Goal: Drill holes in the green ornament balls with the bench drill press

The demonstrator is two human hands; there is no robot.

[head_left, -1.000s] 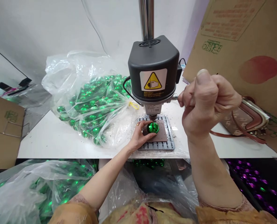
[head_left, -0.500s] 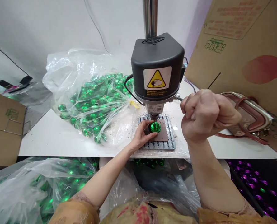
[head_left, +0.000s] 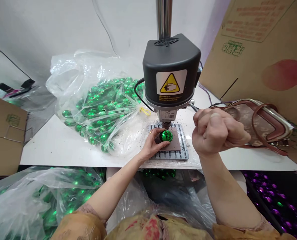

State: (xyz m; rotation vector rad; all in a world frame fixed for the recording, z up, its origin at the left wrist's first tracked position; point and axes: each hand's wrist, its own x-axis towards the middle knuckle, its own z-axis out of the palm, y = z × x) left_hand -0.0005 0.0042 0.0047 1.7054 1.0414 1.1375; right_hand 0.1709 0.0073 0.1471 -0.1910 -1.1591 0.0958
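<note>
My left hand grips a shiny green ball between thumb and fingers, under the chuck of a black drill press. The ball sits on a brown board, which lies on the slotted metal base plate. My right hand is closed in a fist around the feed lever to the right of the drill head; most of the lever is hidden by the fist. Whether the bit touches the ball is too small to tell.
Behind my left hand lies a clear plastic bag full of green balls. Another such bag is below the table edge. On the right are a handbag, a large carton and purple balls. Dark shavings dot the white table.
My right fist has moved down a little with the lever. My left hand stays on the green ball. The view has shifted slightly.
</note>
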